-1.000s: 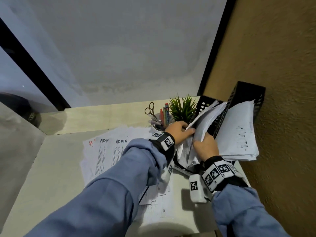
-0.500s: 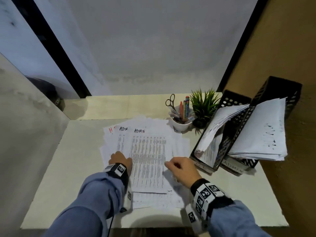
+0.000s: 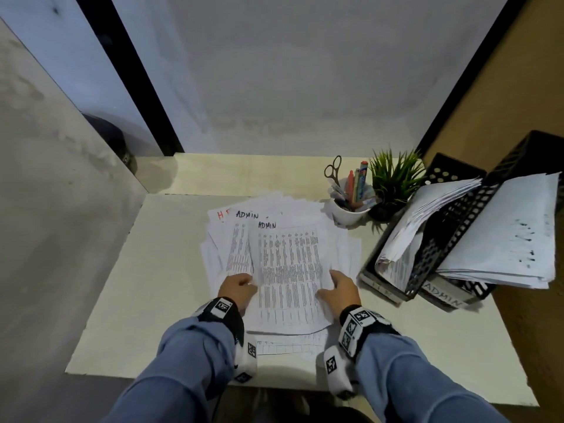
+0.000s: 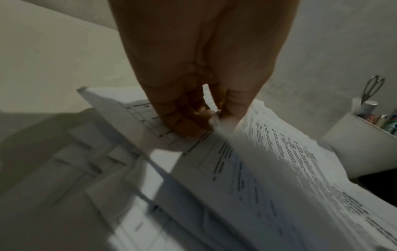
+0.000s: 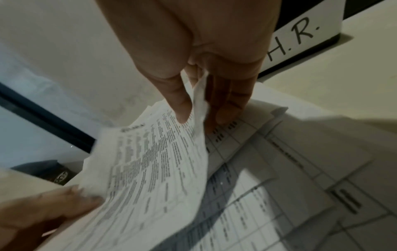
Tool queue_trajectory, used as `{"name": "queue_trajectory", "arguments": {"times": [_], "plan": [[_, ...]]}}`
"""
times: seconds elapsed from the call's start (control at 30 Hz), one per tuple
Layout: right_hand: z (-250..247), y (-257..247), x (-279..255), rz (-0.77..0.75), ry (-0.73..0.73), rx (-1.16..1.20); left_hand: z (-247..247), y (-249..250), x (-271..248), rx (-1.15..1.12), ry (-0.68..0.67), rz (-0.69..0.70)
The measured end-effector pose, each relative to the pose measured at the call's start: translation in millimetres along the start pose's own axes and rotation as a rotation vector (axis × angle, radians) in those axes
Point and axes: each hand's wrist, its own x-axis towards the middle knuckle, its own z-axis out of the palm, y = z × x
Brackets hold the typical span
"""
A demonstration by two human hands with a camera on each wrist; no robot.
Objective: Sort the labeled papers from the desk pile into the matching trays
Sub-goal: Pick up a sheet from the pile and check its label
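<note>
A loose pile of printed papers (image 3: 225, 239) lies mid-desk. Its top sheet (image 3: 290, 270), headed ADMIN, is lifted slightly off the pile. My left hand (image 3: 241, 286) pinches that sheet's left edge, seen close in the left wrist view (image 4: 214, 117). My right hand (image 3: 338, 286) pinches its right edge between thumb and fingers (image 5: 182, 108). Under it lie another ADMIN sheet (image 3: 241, 239) and one marked H in red (image 3: 221, 215). Two black mesh trays stand at the right: the H.R. tray (image 3: 384, 291) and the ADMIN tray (image 3: 442, 296), both stuffed with papers.
A white cup (image 3: 348, 209) with scissors and pens and a small green plant (image 3: 393, 181) stand behind the pile, left of the trays. A brown wall closes the right side and a grey partition the left. The desk edge (image 3: 213, 378) runs near my wrists.
Both hands left the papers in the H.R. tray and came back to the desk pile. They have closed in on the top ADMIN sheet and lifted its edges.
</note>
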Motion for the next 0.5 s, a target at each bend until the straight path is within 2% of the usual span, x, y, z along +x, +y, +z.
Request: {"name": "queue_trajectory", "arguments": {"times": [0.17,0.33,0.43,0.5], "plan": [[-11,-7,4,0.061,0.040,0.284,-8,-2,-2,0.038,-0.090,0.056],[-11,-11,11,0.071,0.059,0.603,-18,7,-5,0.037,-0.050,0.054],[-10,-17,9,0.026,0.098,0.548,-25,8,3,-0.050,0.101,0.058],[-15,-20,9,-0.014,0.102,0.474,-32,9,12,-0.029,0.207,0.040]]}}
